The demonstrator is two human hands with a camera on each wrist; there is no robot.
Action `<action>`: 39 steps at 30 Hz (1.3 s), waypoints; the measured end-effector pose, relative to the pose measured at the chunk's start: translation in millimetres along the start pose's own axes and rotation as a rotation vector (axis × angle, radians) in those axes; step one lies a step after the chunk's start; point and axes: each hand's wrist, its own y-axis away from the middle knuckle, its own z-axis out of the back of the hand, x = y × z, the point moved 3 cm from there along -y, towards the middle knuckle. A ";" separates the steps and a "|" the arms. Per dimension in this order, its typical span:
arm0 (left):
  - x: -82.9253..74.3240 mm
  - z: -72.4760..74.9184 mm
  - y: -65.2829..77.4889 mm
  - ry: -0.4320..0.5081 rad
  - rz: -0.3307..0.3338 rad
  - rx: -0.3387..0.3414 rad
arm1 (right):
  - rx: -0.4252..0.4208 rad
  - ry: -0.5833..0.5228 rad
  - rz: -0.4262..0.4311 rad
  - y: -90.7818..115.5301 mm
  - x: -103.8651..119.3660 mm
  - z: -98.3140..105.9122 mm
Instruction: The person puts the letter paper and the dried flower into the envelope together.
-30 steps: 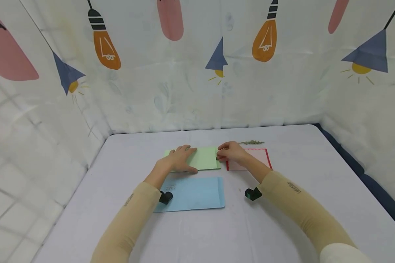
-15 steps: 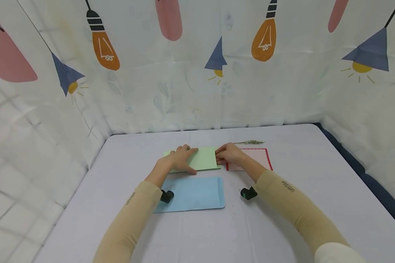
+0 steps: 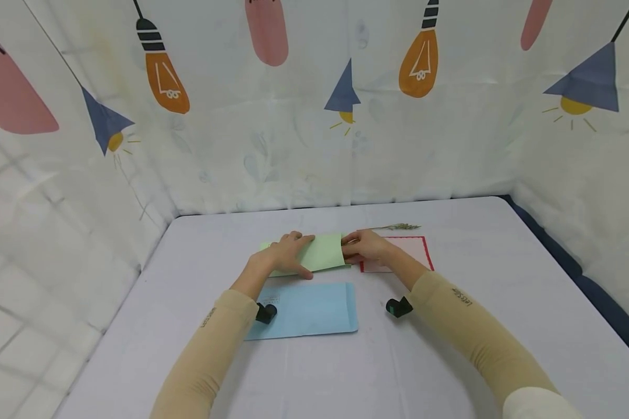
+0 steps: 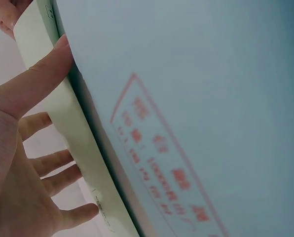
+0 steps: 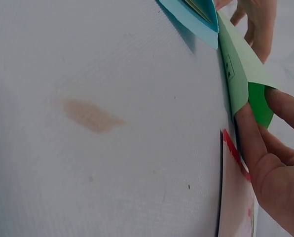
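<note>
A pale green envelope (image 3: 322,251) lies on the table, its right end gaping to show a brighter green inside in the right wrist view. My left hand (image 3: 288,256) rests spread across it, thumb at the near edge and fingers over the far part. In the left wrist view the thumb (image 4: 43,74) lies straight along that edge. At the gaping end is my right hand (image 3: 364,246), its thumb and fingers (image 5: 285,106) apart at the mouth's edges. Nearer lies a blue envelope (image 3: 314,308), with red print in the left wrist view.
A pink card with a red border (image 3: 409,247) lies right of the green envelope, partly under the right forearm. Behind it is a dried sprig (image 3: 400,226). A white cloth (image 3: 335,372) covers the table. A printed curtain (image 3: 293,151) hangs behind.
My right hand has moved slightly left, and its fingers have gone into the green envelope's end. The end has lifted and gapes more. My left hand has stayed in place.
</note>
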 end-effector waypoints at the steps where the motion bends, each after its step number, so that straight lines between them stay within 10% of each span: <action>1: 0.0 0.3 -0.1 -0.003 -0.003 -0.002 | 0.002 0.002 -0.001 0.4 0.3 0.4; 15: 0.8 3.0 -1.9 -0.048 -0.029 -0.022 | 0.037 -0.054 0.027 2.2 -0.4 0.5; 39: 1.5 1.5 2.5 -0.028 -0.042 -0.018 | -0.051 0.337 0.100 65.2 -11.4 77.2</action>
